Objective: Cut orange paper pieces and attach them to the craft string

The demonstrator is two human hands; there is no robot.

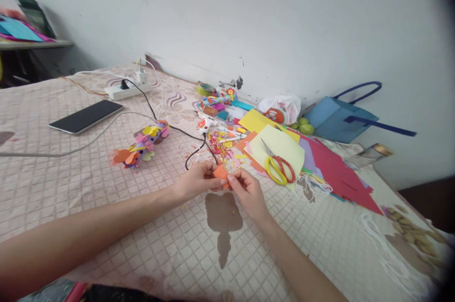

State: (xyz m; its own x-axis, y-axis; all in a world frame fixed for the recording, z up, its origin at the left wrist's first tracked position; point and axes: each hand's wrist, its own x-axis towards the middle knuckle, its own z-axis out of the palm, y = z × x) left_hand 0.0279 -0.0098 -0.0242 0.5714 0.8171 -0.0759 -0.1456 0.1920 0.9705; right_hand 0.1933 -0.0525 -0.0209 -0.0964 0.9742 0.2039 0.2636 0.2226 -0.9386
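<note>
Just below the centre of the frame, the left hand (197,180) and the right hand (249,194) pinch one orange paper (221,173) between them, each grip closed on it above the desk (159,250). Scissors (273,155) lie right of centre; the glue gun (206,125) sits near centre.

The left hand (199,180) and right hand (250,191) pinch a small orange paper piece (221,173) between their fingertips over the desk (170,254). Just beyond the hands lie colourful paper scraps (217,146) and a white glue gun (206,125). To their right, scissors (278,163) with yellow and red handles rest on a pale yellow sheet (254,148). To their left lies a petal-covered craft piece (144,143); farther left, a dark-screened tablet (87,116).
</note>
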